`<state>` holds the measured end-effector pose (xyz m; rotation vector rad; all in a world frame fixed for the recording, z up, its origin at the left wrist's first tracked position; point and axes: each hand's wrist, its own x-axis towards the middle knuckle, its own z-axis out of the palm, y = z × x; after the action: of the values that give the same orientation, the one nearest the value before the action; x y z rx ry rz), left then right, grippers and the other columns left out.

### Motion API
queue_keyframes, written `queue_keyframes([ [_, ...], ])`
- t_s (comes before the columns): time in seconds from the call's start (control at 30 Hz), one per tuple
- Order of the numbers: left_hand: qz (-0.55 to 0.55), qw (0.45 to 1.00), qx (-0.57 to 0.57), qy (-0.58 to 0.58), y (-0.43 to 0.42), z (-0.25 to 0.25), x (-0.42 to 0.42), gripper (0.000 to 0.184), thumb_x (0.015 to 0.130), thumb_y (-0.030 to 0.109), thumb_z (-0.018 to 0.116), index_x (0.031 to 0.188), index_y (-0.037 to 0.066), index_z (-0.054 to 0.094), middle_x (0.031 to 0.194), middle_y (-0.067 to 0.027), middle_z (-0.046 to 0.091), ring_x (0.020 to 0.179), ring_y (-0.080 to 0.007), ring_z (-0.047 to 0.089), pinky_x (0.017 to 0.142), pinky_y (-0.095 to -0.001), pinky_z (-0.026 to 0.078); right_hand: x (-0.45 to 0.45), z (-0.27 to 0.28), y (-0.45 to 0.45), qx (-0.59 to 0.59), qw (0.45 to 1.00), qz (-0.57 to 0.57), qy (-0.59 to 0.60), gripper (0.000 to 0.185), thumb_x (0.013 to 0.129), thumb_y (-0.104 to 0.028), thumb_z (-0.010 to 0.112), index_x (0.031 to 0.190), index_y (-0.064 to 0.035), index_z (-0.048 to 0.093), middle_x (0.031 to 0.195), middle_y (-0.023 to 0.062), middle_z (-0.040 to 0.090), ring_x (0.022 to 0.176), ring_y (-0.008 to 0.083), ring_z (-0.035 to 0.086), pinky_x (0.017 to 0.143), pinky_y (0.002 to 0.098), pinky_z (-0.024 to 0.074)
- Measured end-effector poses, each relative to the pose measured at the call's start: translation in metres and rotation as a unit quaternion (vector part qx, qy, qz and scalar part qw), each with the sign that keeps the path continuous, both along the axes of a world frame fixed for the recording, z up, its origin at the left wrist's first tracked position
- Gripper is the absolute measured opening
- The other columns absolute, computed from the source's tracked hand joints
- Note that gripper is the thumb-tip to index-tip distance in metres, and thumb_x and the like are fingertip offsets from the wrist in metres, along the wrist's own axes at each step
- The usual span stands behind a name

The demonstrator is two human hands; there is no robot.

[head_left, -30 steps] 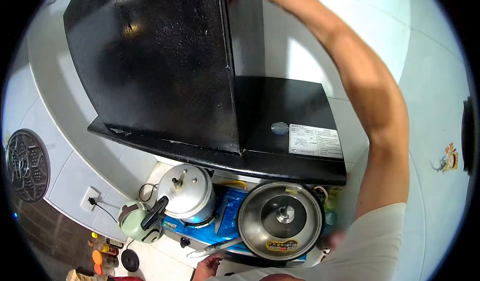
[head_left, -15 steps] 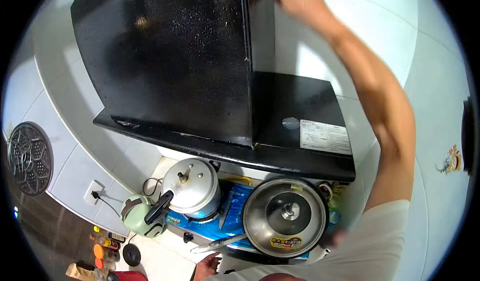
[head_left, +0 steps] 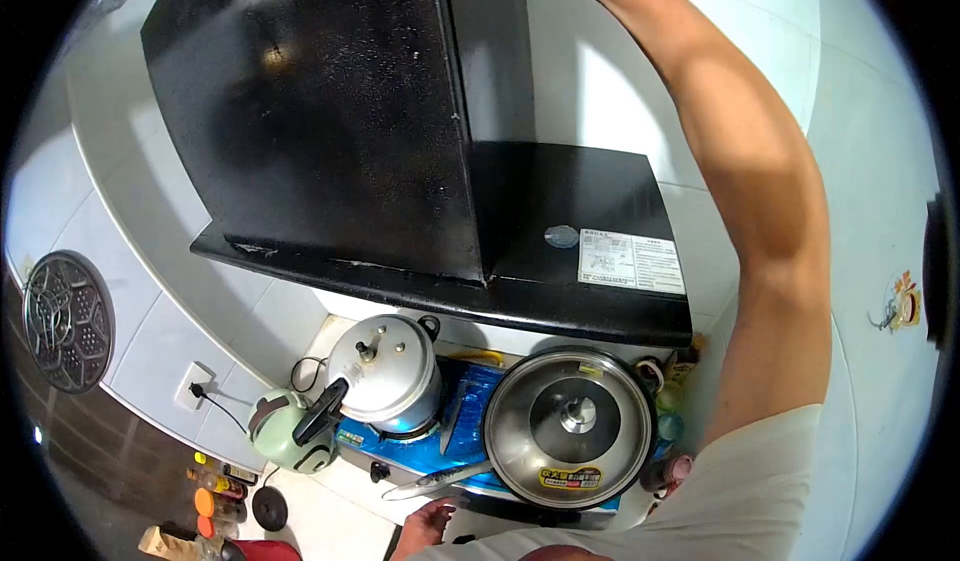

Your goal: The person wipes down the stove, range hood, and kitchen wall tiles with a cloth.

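Observation:
My left hand [head_left: 428, 524] is at the bottom of the view by the stove's front edge, below the wok's handle [head_left: 438, 482]. Its fingers are loosely bent and apart, with nothing visible in them. My right arm [head_left: 755, 176] reaches up past the black range hood [head_left: 340, 141], and the hand itself is cut off at the top edge. On the blue-covered gas stove [head_left: 462, 406] stand a lidded wok [head_left: 510, 441] and, to its left, a silver pressure cooker [head_left: 383, 371]. A blue flame shows under the pressure cooker.
A green kettle-like appliance [head_left: 290, 436] stands left of the stove, near a plugged wall socket [head_left: 194, 386]. Several orange-capped jars [head_left: 218, 504] line the counter at lower left. A perforated steamer rack [head_left: 68, 321] hangs on the left. Bottles [head_left: 668, 473] stand right of the wok.
My right arm has moved further up, taking its hand out of the top of the view. The left hand has shifted slightly right and up. The camera view has moved a little.

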<state>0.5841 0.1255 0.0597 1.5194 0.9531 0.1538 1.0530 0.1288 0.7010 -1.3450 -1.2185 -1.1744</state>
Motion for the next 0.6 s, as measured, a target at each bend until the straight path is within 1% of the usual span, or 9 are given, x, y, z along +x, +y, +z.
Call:
queue_keyframes([
  [0.07,-0.012,1.000,0.015,-0.009,0.004,-0.010,0.002,0.034,0.101,0.006,0.057,0.134,0.010,0.064,0.108,-0.0046,0.073,0.092,-0.0101,0.064,0.082,-0.0272,0.053,0.008,-0.001,0.009,0.069,0.997,-0.037,-0.011,0.029,0.091,-0.017,0.054,0.096,0.0114,0.059,0.091,0.0361,0.065,0.089,0.0508,0.064,0.080,0.0519,0.0504],
  [0.2,-0.019,1.000,0.012,-0.008,0.003,-0.012,-0.011,0.036,0.100,0.004,0.057,0.136,0.008,0.062,0.109,-0.0048,0.072,0.092,-0.0089,0.063,0.082,-0.0260,0.053,-0.001,-0.011,0.006,0.041,0.999,-0.006,-0.014,0.028,0.094,-0.016,0.051,0.096,0.0107,0.059,0.091,0.0347,0.066,0.087,0.0497,0.064,0.080,0.0515,0.0503],
  [0.27,-0.014,1.000,-0.008,-0.003,0.005,-0.014,-0.015,0.036,0.100,0.004,0.058,0.136,0.008,0.062,0.110,-0.0049,0.072,0.091,-0.0087,0.062,0.082,-0.0258,0.052,-0.019,-0.053,-0.010,-0.040,0.999,0.017,-0.002,0.028,0.094,-0.016,0.050,0.097,0.0106,0.060,0.088,0.0314,0.067,0.083,0.0435,0.066,0.071,0.0498,0.0512],
  [0.33,-0.005,0.999,-0.042,0.003,0.006,-0.016,-0.016,0.037,0.099,0.005,0.059,0.136,0.007,0.062,0.112,-0.0051,0.072,0.090,-0.0082,0.061,0.081,-0.0252,0.051,-0.035,-0.114,-0.041,-0.178,0.979,0.087,-0.039,0.023,0.090,-0.015,0.053,0.104,0.0016,0.059,0.094,0.0216,0.066,0.089,0.0358,0.066,0.080,0.0444,0.0513],
  [0.4,-0.018,1.000,-0.022,0.008,0.009,-0.015,-0.015,0.037,0.099,0.005,0.058,0.136,0.007,0.062,0.112,-0.0049,0.072,0.090,-0.0082,0.061,0.082,-0.0251,0.051,-0.056,-0.158,-0.051,-0.221,0.963,0.127,0.082,0.024,0.089,-0.013,0.053,0.104,0.0039,0.059,0.095,0.0218,0.067,0.090,0.0339,0.066,0.084,0.0422,0.0515],
  [0.43,-0.028,1.000,-0.006,0.012,0.009,-0.014,-0.013,0.036,0.100,0.004,0.058,0.135,0.007,0.063,0.112,-0.0047,0.072,0.090,-0.0082,0.061,0.082,-0.0249,0.051,-0.055,-0.159,-0.050,-0.220,0.964,0.124,0.080,0.024,0.089,-0.013,0.053,0.104,0.0039,0.059,0.095,0.0218,0.067,0.090,0.0339,0.066,0.084,0.0422,0.0515],
  [0.5,-0.030,1.000,-0.006,0.005,0.007,-0.009,-0.011,0.036,0.100,0.005,0.058,0.135,0.007,0.063,0.112,-0.0047,0.072,0.091,-0.0083,0.061,0.082,-0.0249,0.051,-0.055,-0.158,-0.046,-0.243,0.952,0.071,0.172,0.025,0.088,-0.011,0.053,0.104,0.0060,0.059,0.095,0.0226,0.067,0.091,0.0320,0.066,0.086,0.0403,0.0512],
  [0.53,-0.028,1.000,-0.003,-0.003,0.010,-0.007,-0.008,0.035,0.100,0.005,0.058,0.135,0.007,0.063,0.112,-0.0048,0.072,0.091,-0.0084,0.061,0.082,-0.0248,0.051,-0.046,-0.145,-0.038,-0.211,0.959,0.084,0.170,0.025,0.087,-0.011,0.054,0.103,0.0072,0.059,0.093,0.0227,0.068,0.091,0.0304,0.067,0.083,0.0405,0.0518],
  [0.6,-0.024,0.999,0.007,-0.038,0.008,-0.013,-0.012,0.034,0.101,0.006,0.057,0.134,0.008,0.064,0.112,-0.0049,0.072,0.091,-0.0092,0.062,0.081,-0.0256,0.052,-0.044,-0.111,-0.031,-0.129,0.986,0.026,0.102,0.020,0.088,-0.011,0.056,0.086,0.0064,0.065,0.077,0.0253,0.068,0.081,0.0418,0.070,0.076,0.0473,0.0548],
])
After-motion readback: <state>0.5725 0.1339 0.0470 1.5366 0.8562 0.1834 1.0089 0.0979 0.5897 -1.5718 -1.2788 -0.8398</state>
